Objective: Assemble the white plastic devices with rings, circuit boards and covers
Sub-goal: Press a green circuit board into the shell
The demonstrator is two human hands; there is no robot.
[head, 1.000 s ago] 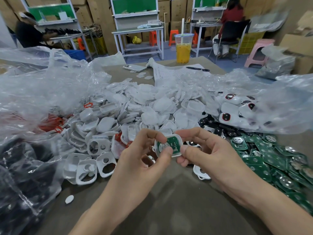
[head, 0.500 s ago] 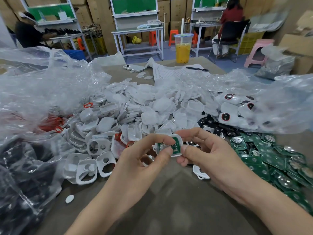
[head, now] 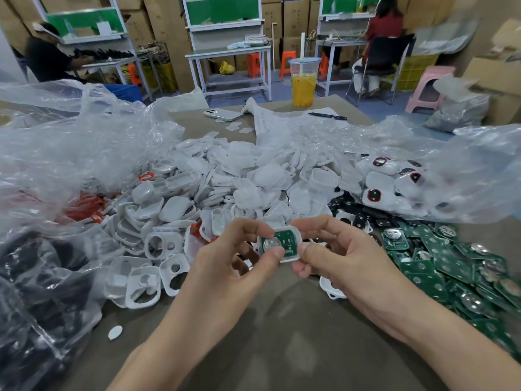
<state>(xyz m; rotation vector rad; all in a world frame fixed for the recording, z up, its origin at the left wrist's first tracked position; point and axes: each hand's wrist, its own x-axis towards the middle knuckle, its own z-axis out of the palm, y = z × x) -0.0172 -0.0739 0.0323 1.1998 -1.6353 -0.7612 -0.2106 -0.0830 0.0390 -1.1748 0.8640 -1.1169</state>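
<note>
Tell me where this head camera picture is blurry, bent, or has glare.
Head view: the shell with its circuit board between both hands is sharp; the green boards smear toward the right edge; wide-angle bending tilts the background shelves; soft glare patches the bare table and clear bags.

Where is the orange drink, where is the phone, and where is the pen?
drink (head: 303,88), head view, on the orange liquid in the cup.
phone (head: 222,114), head view, on the middle of its white back.
pen (head: 327,116), head view, on the middle of its dark barrel.
</note>
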